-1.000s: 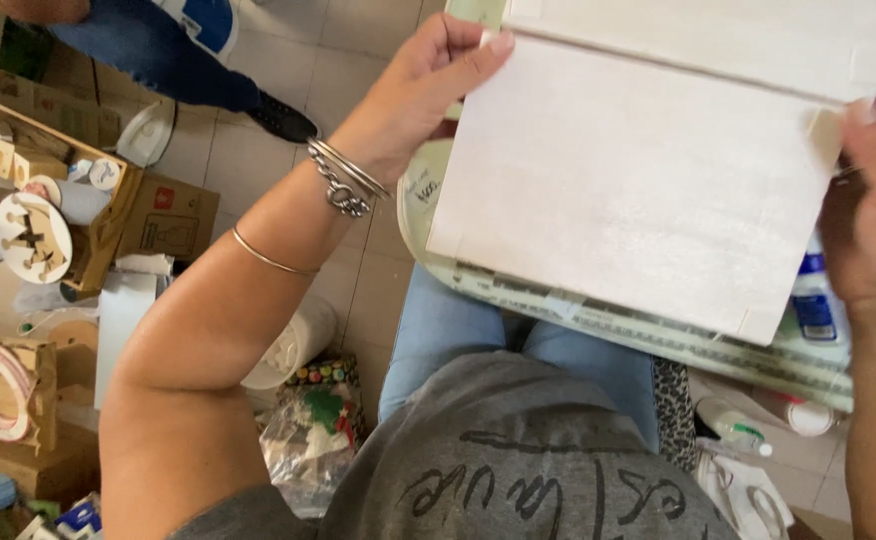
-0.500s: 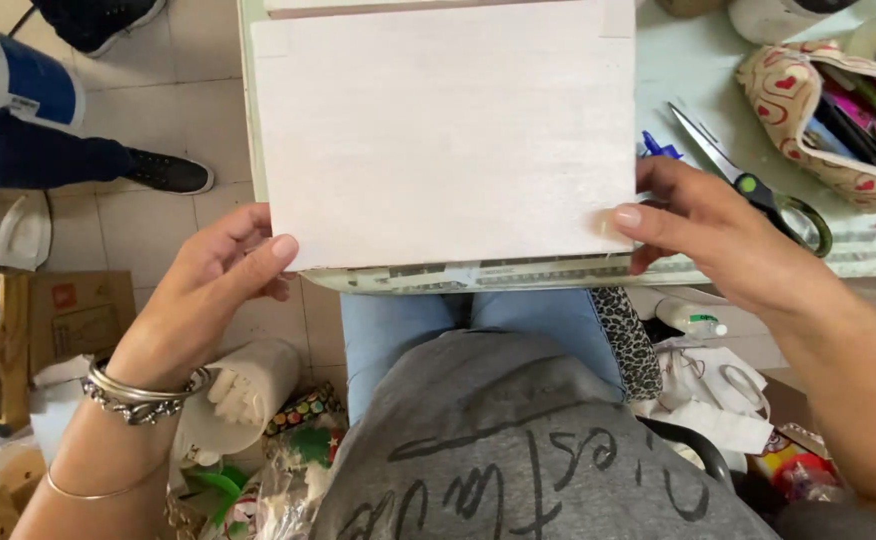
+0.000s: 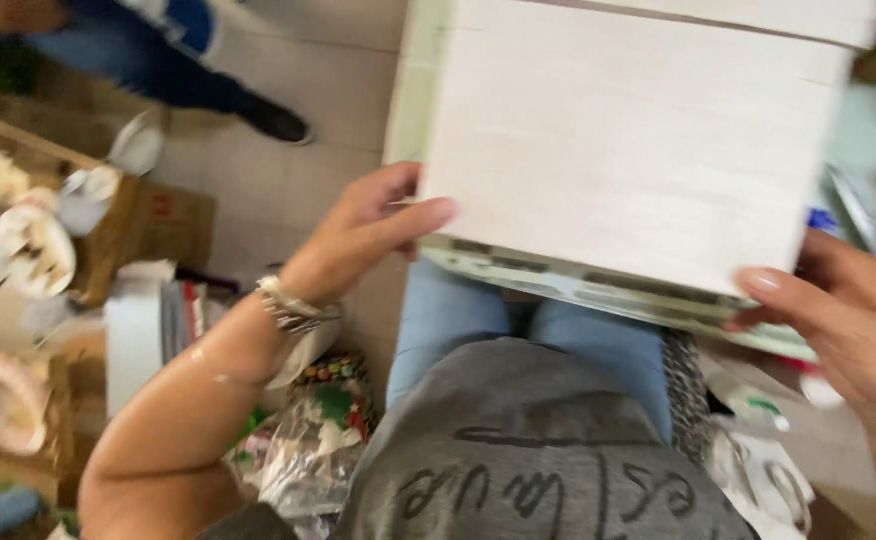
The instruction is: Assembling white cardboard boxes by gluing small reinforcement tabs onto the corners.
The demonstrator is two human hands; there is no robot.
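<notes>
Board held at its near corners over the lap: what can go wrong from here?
1. The left hand and right hand touch the pale wooden board only at its near corners, mostly with fingertips; it might slip or tilt.
2. The board lies on a green cutting mat whose edge juts over the knees; both could slide off.
3. Cardboard boxes and plastic bags crowd the floor below; a dropped board would likely hit them.

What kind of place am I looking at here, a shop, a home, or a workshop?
Probably a home craft or hobby workspace. A pale wooden board lies on a cutting mat, held by the left hand and right hand; open cardboard boxes of supplies crowd the tiled floor.
</notes>
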